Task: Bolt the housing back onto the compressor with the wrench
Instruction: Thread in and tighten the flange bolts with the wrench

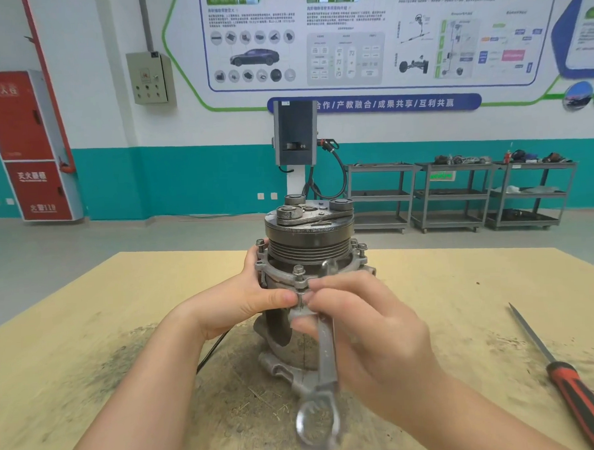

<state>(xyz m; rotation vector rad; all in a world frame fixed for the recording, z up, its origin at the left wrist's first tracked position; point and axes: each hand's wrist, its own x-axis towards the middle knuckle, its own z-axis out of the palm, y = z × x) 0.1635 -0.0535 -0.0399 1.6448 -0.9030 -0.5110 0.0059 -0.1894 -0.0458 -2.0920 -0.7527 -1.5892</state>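
The compressor (305,258) stands upright in the middle of the tan surface (90,333), pulley end up, and it's the landmark for everything else here. Around its upper body, just under the grooved pulley, sits the housing (284,275), a grey flanged ring. Several bolts (298,269) are dropped into the flange ears, but their heads stand proud of the flange, so they look started and not run down. Judging by that, the job is maybe halfway: housing is seated, bolts are in, tightening is what's left.

The left hand (254,298) wraps the near-left side of the compressor, thumb pressed against the flange by the front bolt, steadying it. The right hand (363,327) is in front of the compressor, fingers curled round the shank of the wrench (325,351). The ring end hangs down toward the camera, and the open end pokes up just right of the front bolt. Whether it's actually on a bolt head is hard to tell with the blur.

A red-handled screwdriver (563,373) lies well to the right of the compressor.

Writing: the blue wall banner (374,104) behind the compressor reads 合作/产教融合/成果共享/互利共赢. The red cabinet (30,146) far left has white characters, one line looks like 灭火器箱. Nothing readable on the compressor itself.
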